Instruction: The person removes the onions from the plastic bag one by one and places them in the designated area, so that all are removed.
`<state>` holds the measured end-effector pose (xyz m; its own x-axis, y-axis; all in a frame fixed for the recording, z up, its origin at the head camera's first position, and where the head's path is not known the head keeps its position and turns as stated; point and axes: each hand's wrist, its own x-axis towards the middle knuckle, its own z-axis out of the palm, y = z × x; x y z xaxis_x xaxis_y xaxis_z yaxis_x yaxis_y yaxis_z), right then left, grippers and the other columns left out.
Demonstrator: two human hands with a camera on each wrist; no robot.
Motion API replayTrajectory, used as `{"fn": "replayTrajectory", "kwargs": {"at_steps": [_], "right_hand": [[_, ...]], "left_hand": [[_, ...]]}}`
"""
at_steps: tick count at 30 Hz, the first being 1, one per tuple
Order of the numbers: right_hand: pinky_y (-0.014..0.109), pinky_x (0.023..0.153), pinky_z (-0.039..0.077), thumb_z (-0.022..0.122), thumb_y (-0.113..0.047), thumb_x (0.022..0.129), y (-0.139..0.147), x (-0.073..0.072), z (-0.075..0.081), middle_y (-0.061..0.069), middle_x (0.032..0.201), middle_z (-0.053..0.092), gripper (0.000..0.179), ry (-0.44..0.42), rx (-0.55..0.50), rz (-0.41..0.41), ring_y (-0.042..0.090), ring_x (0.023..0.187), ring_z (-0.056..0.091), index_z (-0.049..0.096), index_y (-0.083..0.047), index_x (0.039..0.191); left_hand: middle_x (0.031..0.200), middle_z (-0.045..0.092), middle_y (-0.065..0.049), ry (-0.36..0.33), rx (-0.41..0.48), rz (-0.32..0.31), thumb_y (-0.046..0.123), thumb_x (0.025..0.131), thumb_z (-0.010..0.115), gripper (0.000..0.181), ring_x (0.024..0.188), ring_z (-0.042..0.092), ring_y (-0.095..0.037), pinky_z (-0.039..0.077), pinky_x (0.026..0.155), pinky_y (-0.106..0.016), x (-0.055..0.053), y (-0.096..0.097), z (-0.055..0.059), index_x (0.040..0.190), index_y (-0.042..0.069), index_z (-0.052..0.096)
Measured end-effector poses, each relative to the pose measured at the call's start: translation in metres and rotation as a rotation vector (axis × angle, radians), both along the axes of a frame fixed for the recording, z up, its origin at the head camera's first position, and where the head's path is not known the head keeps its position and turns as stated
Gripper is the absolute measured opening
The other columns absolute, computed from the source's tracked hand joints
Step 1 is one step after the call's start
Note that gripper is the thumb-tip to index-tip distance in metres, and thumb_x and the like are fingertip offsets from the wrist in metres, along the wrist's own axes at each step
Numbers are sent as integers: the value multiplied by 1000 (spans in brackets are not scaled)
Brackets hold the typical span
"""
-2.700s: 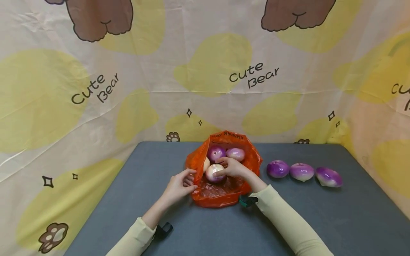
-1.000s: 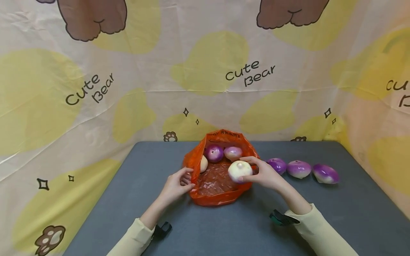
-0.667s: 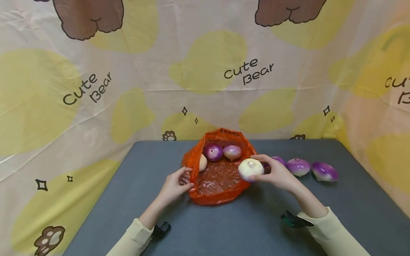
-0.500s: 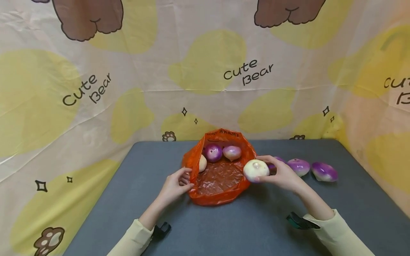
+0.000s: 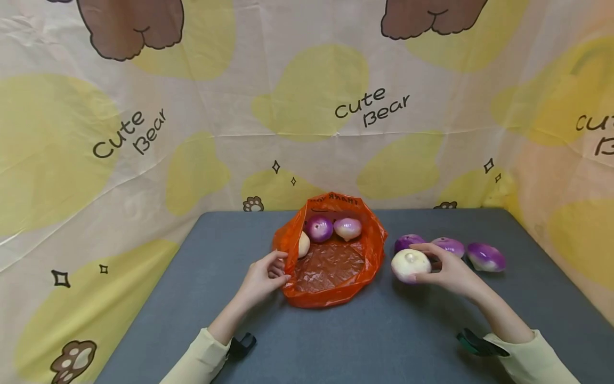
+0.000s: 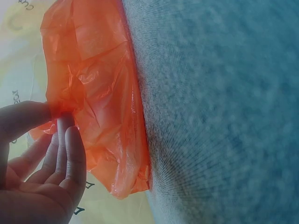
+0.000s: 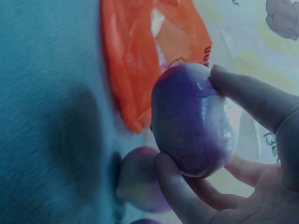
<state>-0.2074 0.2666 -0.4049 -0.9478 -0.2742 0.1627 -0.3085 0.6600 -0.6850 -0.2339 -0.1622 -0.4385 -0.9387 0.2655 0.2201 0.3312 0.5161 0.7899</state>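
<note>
My right hand (image 5: 448, 272) holds a glossy purple-and-white onion (image 5: 411, 265) between thumb and fingers, its pale end towards me. In the right wrist view this onion (image 7: 191, 121) is apart from the table, with a shadow beside it. It partly covers the leftmost onion (image 5: 408, 241) of a row. An orange plastic bag (image 5: 326, 300) stands with its mouth towards me. My left hand (image 5: 261, 277) pinches the bag's left edge; in the left wrist view the thumb and fingertips meet on the orange plastic (image 6: 103, 93). Inside lie a purple onion (image 5: 319, 229), a paler onion (image 5: 348, 229) and a partly hidden cream-coloured one (image 5: 304, 245).
Two more onions continue the row to the right, a middle one (image 5: 449, 246) and a right one (image 5: 486, 257). Everything rests on a grey table (image 5: 216, 240). A printed cloth (image 5: 307, 96) hangs behind and around it.
My right hand has taken the onion out of the bag and moved it rightwards, to just before the row. My left hand keeps its pinch on the bag's edge.
</note>
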Motion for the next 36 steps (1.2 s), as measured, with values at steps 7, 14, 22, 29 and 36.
{"fn": "replayTrajectory", "kwargs": {"at_steps": [7, 14, 22, 29, 36], "right_hand": [[45, 85, 49, 79, -34, 76, 9, 4, -11, 18, 125, 56, 66, -48, 30, -28, 30, 103, 58, 53, -8, 131], [36, 79, 49, 79, -31, 76, 14, 8, -17, 18, 123, 58, 66, -71, 19, -14, 28, 100, 59, 52, -7, 131], [26, 75, 48, 79, -29, 76, 15, 10, -20, 17, 121, 59, 66, -80, -1, -2, 27, 100, 58, 52, -5, 131], [27, 74, 49, 78, -29, 77, 16, 9, -26, 19, 120, 59, 68, -129, -10, 2, 28, 100, 58, 49, -3, 133], [37, 79, 50, 76, -28, 79, 17, 8, -29, 24, 124, 56, 68, -111, -12, 15, 35, 104, 59, 47, 0, 134]], "left_hand": [[90, 64, -8, 0, -1, 3, 5, 78, 75, 42, 76, 62, -13, 53, 70, -22, 1, -1, 1, 116, 9, 59], [91, 64, -7, 1, -2, 1, 6, 78, 75, 42, 77, 62, -14, 53, 71, -23, 1, -2, 0, 117, 9, 59], [91, 64, -8, -7, -7, 3, 6, 78, 75, 43, 78, 62, -14, 53, 72, -23, 1, -3, 1, 118, 10, 59], [91, 63, -8, -4, -9, -3, 6, 78, 75, 42, 77, 62, -14, 53, 71, -23, 1, -2, 1, 117, 9, 59], [92, 64, -8, -2, -7, -11, 6, 78, 75, 42, 77, 63, -14, 53, 71, -23, 0, -2, 1, 117, 10, 59]]}}
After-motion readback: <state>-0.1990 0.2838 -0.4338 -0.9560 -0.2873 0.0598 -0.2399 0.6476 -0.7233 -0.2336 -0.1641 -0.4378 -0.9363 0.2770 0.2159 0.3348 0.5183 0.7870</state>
